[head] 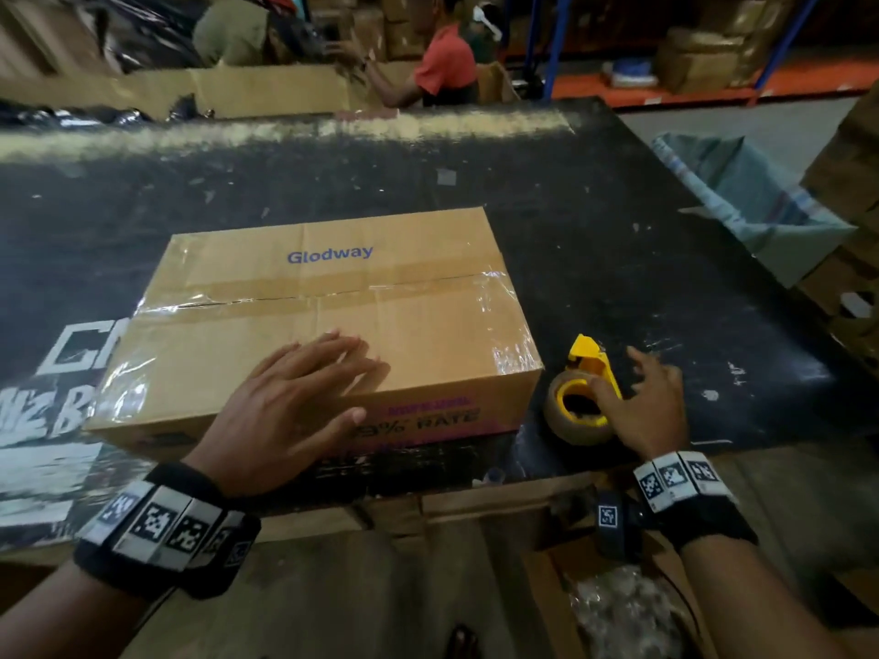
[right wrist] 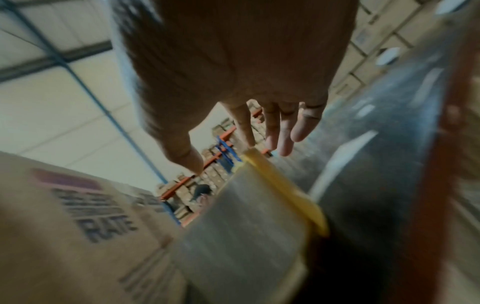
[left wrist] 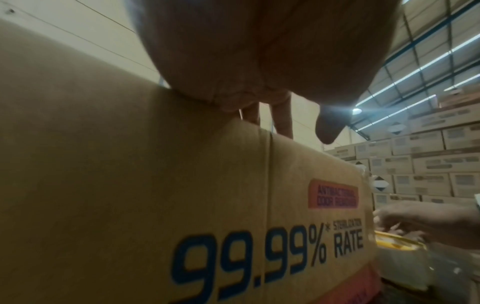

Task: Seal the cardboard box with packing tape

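A closed brown cardboard box [head: 333,297] printed "Glodway" lies on the black table [head: 618,206]. Clear tape runs along its centre seam and shines on both ends. My left hand [head: 328,382] lies flat on the near part of the lid with straight fingers and the thumb over the front edge; in the left wrist view the palm [left wrist: 259,61] sits above the box's printed side [left wrist: 155,205]. Right of the box stands a yellow tape dispenser [head: 592,363] with a brown tape roll [head: 566,428]. My right hand [head: 637,392] hovers over it, fingers spread, thumb touching the yellow frame [right wrist: 285,195].
A bin lined with a grey bag [head: 742,202] stands past the table's right side. People work behind a long carton [head: 442,59] at the back. An open carton with plastic wrap [head: 618,611] sits below the near table edge. Stacked cartons [left wrist: 428,164] fill the shelves.
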Available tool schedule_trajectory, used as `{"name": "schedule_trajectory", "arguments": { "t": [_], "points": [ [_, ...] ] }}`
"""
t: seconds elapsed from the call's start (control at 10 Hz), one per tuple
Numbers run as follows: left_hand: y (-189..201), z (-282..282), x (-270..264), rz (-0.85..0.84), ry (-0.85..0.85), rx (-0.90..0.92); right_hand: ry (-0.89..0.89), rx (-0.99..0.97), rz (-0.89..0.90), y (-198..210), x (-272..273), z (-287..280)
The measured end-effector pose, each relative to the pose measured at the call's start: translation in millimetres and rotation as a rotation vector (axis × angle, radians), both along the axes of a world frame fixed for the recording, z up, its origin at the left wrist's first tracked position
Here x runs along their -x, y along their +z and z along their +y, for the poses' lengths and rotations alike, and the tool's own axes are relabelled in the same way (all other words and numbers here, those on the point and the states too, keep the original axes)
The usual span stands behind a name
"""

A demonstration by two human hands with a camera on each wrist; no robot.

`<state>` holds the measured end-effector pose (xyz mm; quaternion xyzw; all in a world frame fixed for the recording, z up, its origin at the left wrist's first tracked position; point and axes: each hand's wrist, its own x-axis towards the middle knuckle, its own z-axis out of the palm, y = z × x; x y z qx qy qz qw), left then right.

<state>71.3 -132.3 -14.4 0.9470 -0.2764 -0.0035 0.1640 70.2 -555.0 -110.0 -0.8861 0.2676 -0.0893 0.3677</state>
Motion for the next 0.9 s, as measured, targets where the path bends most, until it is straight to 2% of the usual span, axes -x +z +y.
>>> {"name": "schedule_trajectory", "arguments": {
  "t": [0.1,0.2,0.3,0.4,0.5,0.7,0.8,0.9],
  "points": [
    [10,26,3,-0.056,0.129,0.108,0.117,0.063,-0.282,42,3,30],
    [13,72,5,-0.157,0.308,0.067,0.367,0.165,-0.449,76,-1,71],
    [9,116,9,-0.119,0.499,-0.023,0.53,0.302,-0.325,86,-12,108],
    [1,135,14,0.024,0.511,-0.08,0.587,0.409,-0.199,82,-18,135],
    [0,142,20,0.105,0.487,0.019,0.562,0.423,-0.122,89,-14,153],
    [-4,157,23,0.079,0.482,0.064,0.536,0.413,-0.102,92,-1,170],
    [-7,166,20,0.09,0.49,0.201,0.526,0.352,-0.1,91,-2,164],
    [-5,184,29,-0.007,0.599,0.493,0.398,0.249,-0.176,94,8,149]
  ]
}}
